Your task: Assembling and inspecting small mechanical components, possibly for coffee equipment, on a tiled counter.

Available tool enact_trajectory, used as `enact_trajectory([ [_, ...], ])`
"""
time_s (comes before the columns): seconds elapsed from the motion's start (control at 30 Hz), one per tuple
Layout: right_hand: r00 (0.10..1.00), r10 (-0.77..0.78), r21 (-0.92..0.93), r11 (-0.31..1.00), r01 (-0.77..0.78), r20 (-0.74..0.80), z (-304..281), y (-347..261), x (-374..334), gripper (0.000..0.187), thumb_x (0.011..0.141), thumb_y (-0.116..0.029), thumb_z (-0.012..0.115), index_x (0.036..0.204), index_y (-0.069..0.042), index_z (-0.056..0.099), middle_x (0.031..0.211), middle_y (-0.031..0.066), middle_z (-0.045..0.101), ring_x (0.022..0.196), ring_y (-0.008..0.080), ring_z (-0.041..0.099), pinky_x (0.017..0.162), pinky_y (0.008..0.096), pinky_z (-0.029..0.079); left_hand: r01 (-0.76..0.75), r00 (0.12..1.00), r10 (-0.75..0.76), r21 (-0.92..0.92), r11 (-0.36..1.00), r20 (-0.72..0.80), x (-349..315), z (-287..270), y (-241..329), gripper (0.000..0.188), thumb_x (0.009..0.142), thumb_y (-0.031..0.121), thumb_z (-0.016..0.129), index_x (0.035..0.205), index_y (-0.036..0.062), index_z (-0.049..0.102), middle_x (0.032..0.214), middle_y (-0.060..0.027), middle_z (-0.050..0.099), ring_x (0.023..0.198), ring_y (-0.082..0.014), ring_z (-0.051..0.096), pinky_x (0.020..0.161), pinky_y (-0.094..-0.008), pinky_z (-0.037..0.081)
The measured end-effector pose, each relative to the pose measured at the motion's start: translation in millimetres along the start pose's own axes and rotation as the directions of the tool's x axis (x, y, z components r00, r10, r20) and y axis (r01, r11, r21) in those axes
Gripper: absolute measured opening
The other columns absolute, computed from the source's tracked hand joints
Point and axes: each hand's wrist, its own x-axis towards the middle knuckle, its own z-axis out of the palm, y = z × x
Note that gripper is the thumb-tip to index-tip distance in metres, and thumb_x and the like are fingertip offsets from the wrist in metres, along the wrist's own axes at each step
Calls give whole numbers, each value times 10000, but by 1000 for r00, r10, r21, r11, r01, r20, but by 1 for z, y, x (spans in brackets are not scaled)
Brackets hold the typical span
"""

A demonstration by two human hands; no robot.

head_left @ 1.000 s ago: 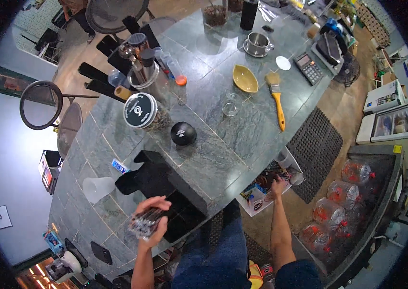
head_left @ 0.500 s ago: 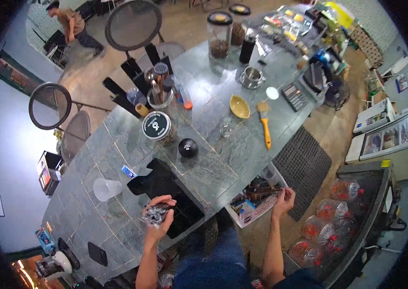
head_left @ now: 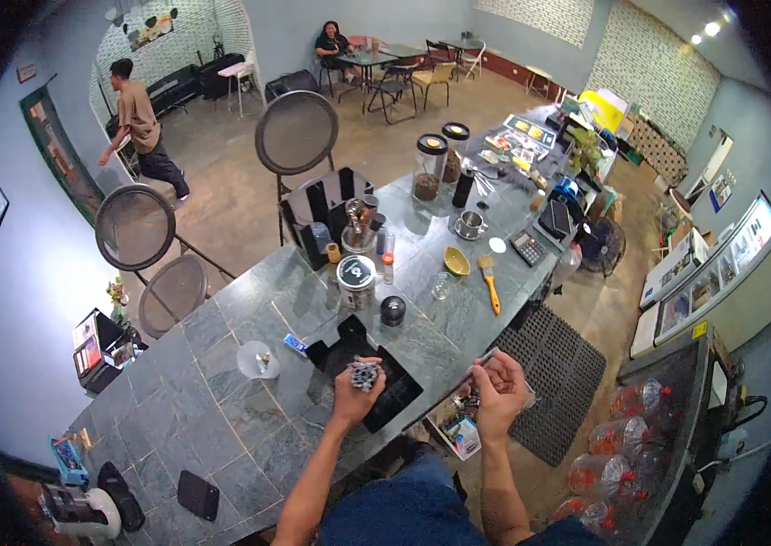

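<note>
My left hand (head_left: 352,398) is closed round a bundle of thin grey-and-black rods (head_left: 366,375), seen mostly from their ends; their exact kind is unclear. It hangs over a black mat (head_left: 387,394) with a notched edge lying on the tiled counter. Past the counter's near edge, my right hand (head_left: 501,393) is raised with thumb and fingers pinched together. Whatever it holds is too small to make out. Below it stands an open white box (head_left: 456,439) of mixed small items, partly hidden by the hand.
On the counter (head_left: 221,400) are a frosted cup (head_left: 258,360), a lidded jar (head_left: 356,282), a black round object (head_left: 393,311), a yellow dish (head_left: 456,261), a brush (head_left: 491,284) and a calculator (head_left: 526,247). Large bottles (head_left: 617,437) stand at right. A person (head_left: 141,127) walks at far left.
My view has tilted up, showing more of the room. My right hand has risen from the white box toward my left hand. The left hand keeps its bundle. The walking person has straightened up.
</note>
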Motion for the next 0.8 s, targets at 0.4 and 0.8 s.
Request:
enact_trajectory([
  [0.4, 994, -73, -14, 997, 75, 86, 60, 7, -36, 297, 910, 110, 748, 1165, 19, 627, 1039, 150, 754, 906, 179, 740, 826, 292, 614, 31, 999, -31, -44, 999, -6, -1, -7, 10, 271, 858, 169, 849, 1069, 28, 757, 939, -71, 776, 814, -123, 697, 753, -323, 561],
  [0.8, 875, -463, -298, 823, 483, 139, 84, 54, -54, 257, 891, 52, 796, 1108, -1, 668, 1028, 136, 753, 937, 205, 749, 827, 323, 609, 62, 986, -40, -138, 988, 159, 9, -18, 2, 321, 911, 183, 833, 1167, 11, 746, 1042, -54, 780, 951, -119, 701, 882, -325, 559],
])
